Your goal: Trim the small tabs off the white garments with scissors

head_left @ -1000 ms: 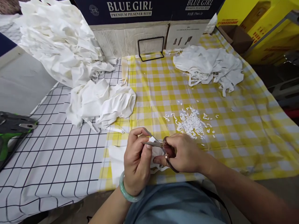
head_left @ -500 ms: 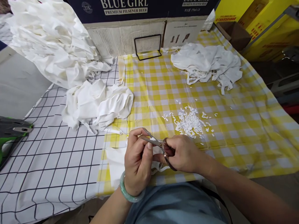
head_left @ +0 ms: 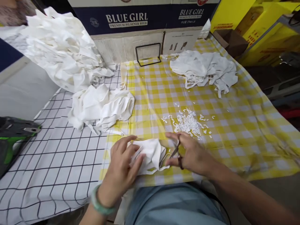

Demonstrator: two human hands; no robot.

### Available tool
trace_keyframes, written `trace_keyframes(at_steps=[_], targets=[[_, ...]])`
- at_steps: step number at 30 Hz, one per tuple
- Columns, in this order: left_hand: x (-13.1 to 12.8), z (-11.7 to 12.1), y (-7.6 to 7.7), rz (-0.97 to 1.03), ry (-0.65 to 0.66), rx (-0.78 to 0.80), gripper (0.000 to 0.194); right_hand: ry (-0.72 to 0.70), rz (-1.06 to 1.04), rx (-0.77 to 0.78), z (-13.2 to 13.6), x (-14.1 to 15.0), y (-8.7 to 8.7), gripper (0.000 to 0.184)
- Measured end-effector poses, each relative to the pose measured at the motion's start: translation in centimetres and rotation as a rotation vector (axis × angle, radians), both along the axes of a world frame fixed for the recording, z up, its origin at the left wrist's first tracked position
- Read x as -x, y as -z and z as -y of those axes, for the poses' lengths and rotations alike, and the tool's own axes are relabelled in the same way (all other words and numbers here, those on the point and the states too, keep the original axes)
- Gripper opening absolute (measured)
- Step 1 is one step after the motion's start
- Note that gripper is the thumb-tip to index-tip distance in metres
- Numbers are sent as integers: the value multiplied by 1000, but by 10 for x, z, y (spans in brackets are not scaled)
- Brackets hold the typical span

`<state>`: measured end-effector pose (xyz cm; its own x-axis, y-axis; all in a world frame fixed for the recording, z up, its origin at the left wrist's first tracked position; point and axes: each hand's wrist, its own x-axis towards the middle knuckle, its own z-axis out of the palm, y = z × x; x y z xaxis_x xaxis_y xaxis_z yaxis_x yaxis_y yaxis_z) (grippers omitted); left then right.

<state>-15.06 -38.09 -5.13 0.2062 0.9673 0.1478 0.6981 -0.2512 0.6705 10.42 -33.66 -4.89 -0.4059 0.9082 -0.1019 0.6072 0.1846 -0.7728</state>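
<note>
My left hand, with a green bangle at its wrist, is open, fingers apart, at the left side of a white strapped garment. That garment lies crumpled near the front table edge, its thin straps toward the right. In my right hand is a pair of scissors, fingers through the handle loops and blades pointing down-left beside the garment. Just beyond my right hand lies a scatter of small white clippings.
More white garments form a small pile, a tall heap at back left, and another pile at back right. A black wire stand stands before a beer carton. A grey-green tool sits at left.
My hands have moved apart. The left one has let go of the small white piece and gone left and down; the scissors have come away to the right. The garment now shows between them.
</note>
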Motion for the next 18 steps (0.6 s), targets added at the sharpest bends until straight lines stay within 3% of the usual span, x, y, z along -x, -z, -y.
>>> trace_keyframes(at_steps=[1,3,5,7,9,11,14,16,18], targets=[[12,13,5,-131,-32,11,31,-95,-11,-57,5,8,5,83],[30,38,16,-241,-44,80,56,-223,-49,-117,18,30,17,75],[36,50,20,-164,-8,129,42,-220,-97,-103,28,54,25,51],[31,39,14,-24,17,90,22,-109,-187,-26,24,72,22,33],[17,-1,-6,90,9,-40,13,41,-358,54,0,78,6,27],[-7,-62,-37,182,-6,-221,11,198,-540,53,-44,66,-23,28],[-58,-159,-85,276,-65,-456,13,401,-591,-167,-126,16,-80,32],[-92,-202,-98,339,-117,-438,27,510,-401,-308,-167,-25,-105,33],[-119,-215,-90,423,-140,-338,41,679,-190,-412,-186,-55,-109,40]])
